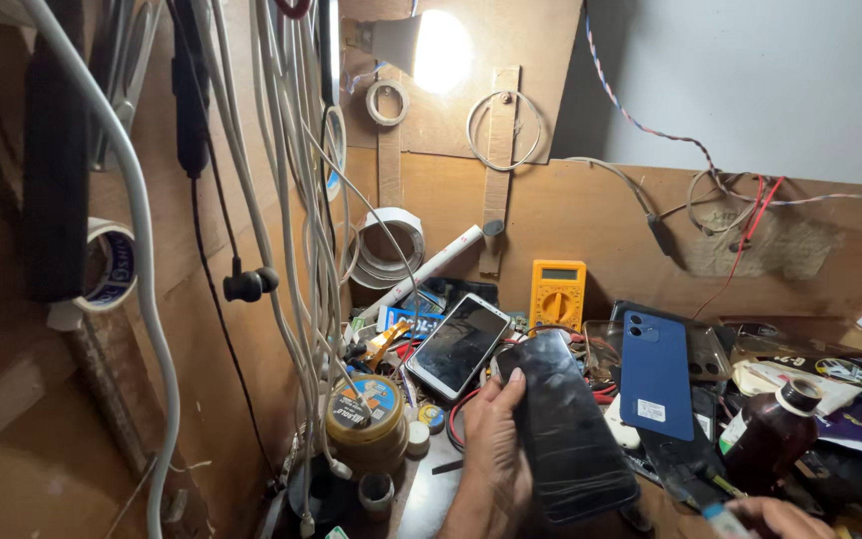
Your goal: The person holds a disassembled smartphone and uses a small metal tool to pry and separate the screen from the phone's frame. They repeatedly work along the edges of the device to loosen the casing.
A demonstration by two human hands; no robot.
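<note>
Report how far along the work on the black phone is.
Done: nothing visibly; the black phone looks closed, its dark screen streaked. In hand: the left hand grips its edge; the right hand holds a small tool. Left: the multimeter and blue phone lie untouched.

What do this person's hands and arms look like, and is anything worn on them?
Both are bare. The left hand shows no glove, ring or watch, and its forearm runs off the bottom edge with no sleeve in sight. It has short, plain nails. Of the right hand only a few fingers show at the lower edge, also uncovered; its wrist and arm are out of view.
</note>
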